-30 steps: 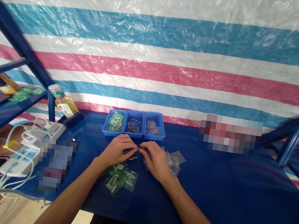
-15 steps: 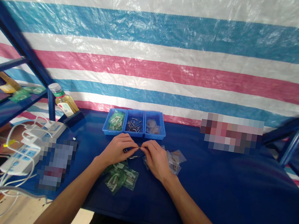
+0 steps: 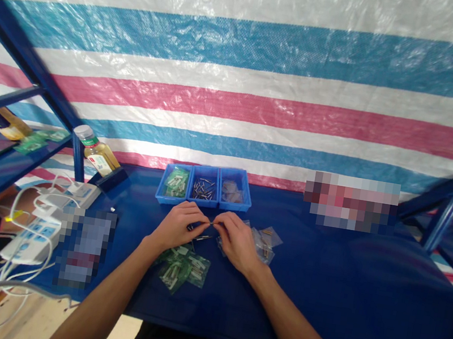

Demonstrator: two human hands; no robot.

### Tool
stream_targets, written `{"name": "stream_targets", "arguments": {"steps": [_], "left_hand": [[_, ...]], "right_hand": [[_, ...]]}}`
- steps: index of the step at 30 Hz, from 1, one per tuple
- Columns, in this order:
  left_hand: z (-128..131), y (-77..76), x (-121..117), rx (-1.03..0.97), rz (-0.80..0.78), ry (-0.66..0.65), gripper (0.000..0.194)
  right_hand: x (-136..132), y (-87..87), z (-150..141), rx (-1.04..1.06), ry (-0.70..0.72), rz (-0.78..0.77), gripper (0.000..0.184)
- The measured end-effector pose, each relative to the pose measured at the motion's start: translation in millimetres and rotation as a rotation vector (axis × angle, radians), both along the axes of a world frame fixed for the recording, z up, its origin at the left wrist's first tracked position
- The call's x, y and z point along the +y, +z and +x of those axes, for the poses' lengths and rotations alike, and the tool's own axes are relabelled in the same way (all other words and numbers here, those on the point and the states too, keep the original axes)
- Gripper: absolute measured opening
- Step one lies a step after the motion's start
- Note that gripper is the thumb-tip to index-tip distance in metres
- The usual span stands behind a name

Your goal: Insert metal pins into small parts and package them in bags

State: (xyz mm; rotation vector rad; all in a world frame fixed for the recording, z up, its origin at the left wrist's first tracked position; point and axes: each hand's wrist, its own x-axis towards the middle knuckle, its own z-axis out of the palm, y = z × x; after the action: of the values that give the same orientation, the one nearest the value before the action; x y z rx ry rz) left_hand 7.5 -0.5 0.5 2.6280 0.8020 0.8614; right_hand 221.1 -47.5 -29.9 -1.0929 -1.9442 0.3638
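The left hand point(image 3: 176, 227) and right hand point(image 3: 237, 244) grip a thin metal pin point(image 3: 210, 223) tightly between them, above the blue-covered worktop point(image 3: 360, 305); a slip could drop it among the green plastic packets point(image 3: 181, 271).

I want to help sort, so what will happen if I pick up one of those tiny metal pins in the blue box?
The metal pins look thin and round, so one would probably roll if pushed. Being metal, each is likely stiff, not floppy, and light because it is so small. They lie loose in the blue tray, so they may slide around and be fiddly to pinch.
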Motion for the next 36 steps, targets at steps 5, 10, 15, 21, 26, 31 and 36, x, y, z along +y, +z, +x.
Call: {"name": "stream_targets", "arguments": {"steps": [5, 10, 15, 21, 26, 31, 36], "left_hand": [[0.1, 0.3, 0.1, 0.003, 0.003, 0.005, 0.015], [-0.2, 0.1, 0.3, 0.009, 0.001, 0.003, 0.014], [-1.1, -1.1, 0.9, 0.004, 0.005, 0.003, 0.013], [0.5, -1.4, 0.7, -0.007, 0.017, -0.009, 0.013], [1.1, -1.1, 0.3, -0.008, 0.022, -0.005, 0.013], [0.4, -0.1, 0.5, 0.001, 0.018, -0.004, 0.013], [0.3, 2.1, -0.1, -0.006, 0.017, -0.005, 0.015]], "right_hand": [[1.0, -1.6, -0.1, -0.019, -0.043, -0.012, 0.014], [0.2, -2.1, 1.2, -0.016, -0.049, -0.034, 0.011], [-1.4, -1.4, 1.3, 0.005, 0.041, -0.040, 0.011], [-0.4, -1.7, 0.8, 0.004, 0.020, -0.050, 0.014], [-0.6, -1.3, 0.5, -0.021, -0.025, -0.062, 0.014], [-0.7, -1.0, 0.0, -0.041, -0.068, -0.056, 0.016], [0.2, -1.6, 0.9, -0.080, -0.115, -0.061, 0.021]]}}
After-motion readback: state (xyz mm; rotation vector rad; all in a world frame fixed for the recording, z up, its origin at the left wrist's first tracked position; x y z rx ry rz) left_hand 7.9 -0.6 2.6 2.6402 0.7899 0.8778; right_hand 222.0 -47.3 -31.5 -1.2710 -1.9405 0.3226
